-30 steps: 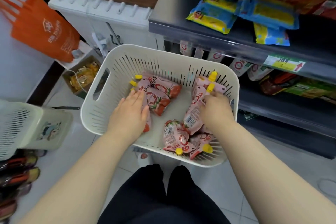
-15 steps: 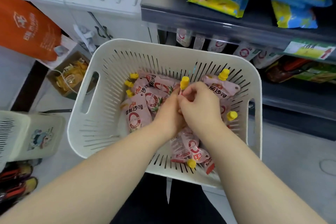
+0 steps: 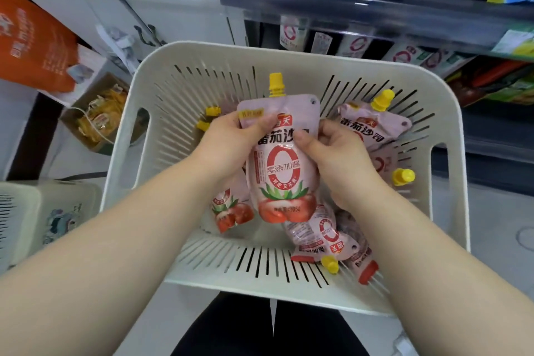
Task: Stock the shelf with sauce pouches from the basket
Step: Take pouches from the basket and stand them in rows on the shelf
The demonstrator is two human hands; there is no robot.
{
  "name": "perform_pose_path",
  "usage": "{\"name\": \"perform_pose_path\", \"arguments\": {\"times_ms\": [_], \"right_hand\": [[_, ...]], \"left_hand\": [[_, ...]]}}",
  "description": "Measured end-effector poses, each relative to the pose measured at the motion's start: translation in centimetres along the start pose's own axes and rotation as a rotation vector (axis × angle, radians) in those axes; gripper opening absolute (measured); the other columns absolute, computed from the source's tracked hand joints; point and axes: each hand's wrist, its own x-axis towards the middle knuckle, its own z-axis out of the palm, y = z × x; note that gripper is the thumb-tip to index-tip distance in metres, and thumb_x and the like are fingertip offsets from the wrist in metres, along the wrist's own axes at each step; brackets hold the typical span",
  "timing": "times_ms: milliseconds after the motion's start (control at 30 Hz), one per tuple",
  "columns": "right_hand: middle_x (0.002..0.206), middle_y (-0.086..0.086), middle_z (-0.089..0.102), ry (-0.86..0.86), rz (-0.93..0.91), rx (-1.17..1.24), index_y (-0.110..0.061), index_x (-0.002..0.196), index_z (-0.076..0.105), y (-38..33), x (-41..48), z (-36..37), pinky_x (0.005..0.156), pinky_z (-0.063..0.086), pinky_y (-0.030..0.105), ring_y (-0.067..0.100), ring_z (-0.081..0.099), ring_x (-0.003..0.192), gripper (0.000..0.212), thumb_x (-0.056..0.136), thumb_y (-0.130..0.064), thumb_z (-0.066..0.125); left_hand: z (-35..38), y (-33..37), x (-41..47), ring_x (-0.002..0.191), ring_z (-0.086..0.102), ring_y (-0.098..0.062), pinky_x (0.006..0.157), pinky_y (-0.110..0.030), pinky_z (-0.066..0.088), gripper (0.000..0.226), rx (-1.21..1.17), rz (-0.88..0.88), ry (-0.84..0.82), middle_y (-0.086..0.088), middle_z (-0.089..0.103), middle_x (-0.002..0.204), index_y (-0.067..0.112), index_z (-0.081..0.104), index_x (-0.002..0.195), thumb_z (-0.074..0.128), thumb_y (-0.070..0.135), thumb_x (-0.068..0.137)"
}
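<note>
I saw the sauce pouch [image 3: 281,170] held upright above the white basket [image 3: 202,52], yellow cap up. The left hand [image 3: 228,141] pinched its upper left corner; fingers [image 3: 329,130] of the right hand [image 3: 335,156] curled round its right edge. Other pouches [image 3: 372,130] lay inside.

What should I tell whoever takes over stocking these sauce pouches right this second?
Left hand: grips the held pouch at its upper left edge.
Right hand: pinches the same pouch at its right side.
The held pouch is upright, yellow cap up, over the basket.
Loose pouches lie in the basket.
Done: similar shelved pouches stand on the shelf behind the basket.
Left: shelve this one, then the rest.
</note>
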Motion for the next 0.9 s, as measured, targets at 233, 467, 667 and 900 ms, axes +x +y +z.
{"name": "perform_pose_path", "arguments": {"times_ms": [233,467,667,900], "right_hand": [[0.084,0.007,0.073,0.011,0.071,0.127,-0.012,0.084,0.066,0.3,0.2,-0.2,0.062,0.056,0.030,0.019,0.071,0.074,0.015,0.093,-0.016,0.054],[0.100,0.004,0.072,-0.133,0.139,-0.038,-0.015,0.097,0.065,0.9,-0.2,0.4,0.087,0.054,0.028,0.009,0.070,0.086,0.029,0.099,-0.029,0.040],[0.092,0.007,0.063,-0.406,0.268,-0.875,-0.014,0.094,0.064,3.2,1.1,5.2,0.079,0.048,0.033,0.022,0.057,0.083,0.019,0.093,-0.028,0.052],[0.127,0.013,0.058,-0.277,0.534,-0.765,-0.005,0.128,0.047,6.9,1.7,11.5,0.098,0.047,0.040,0.031,0.056,0.113,0.058,0.087,-0.045,0.059]], "left_hand": [[0.3,0.5,-0.1,0.078,0.072,-0.018,0.073,-0.028,0.059,0.028,0.148,0.031,0.035,-0.004,0.075,0.082,0.014,0.072,0.082,0.054,0.033,0.093],[-2.4,4.7,-2.0,0.084,0.066,-0.035,0.072,-0.044,0.053,0.033,0.575,0.307,0.156,-0.022,0.071,0.090,0.006,0.070,0.092,0.058,0.037,0.089],[-5.7,5.2,-2.3,0.084,0.065,-0.027,0.078,-0.042,0.051,0.034,0.758,0.401,0.292,-0.011,0.072,0.087,0.012,0.070,0.098,0.053,0.040,0.092],[-6.4,4.0,-1.7,0.081,0.065,-0.023,0.074,-0.038,0.051,0.028,0.652,0.406,0.321,-0.008,0.072,0.086,0.019,0.070,0.098,0.052,0.040,0.092]]}}
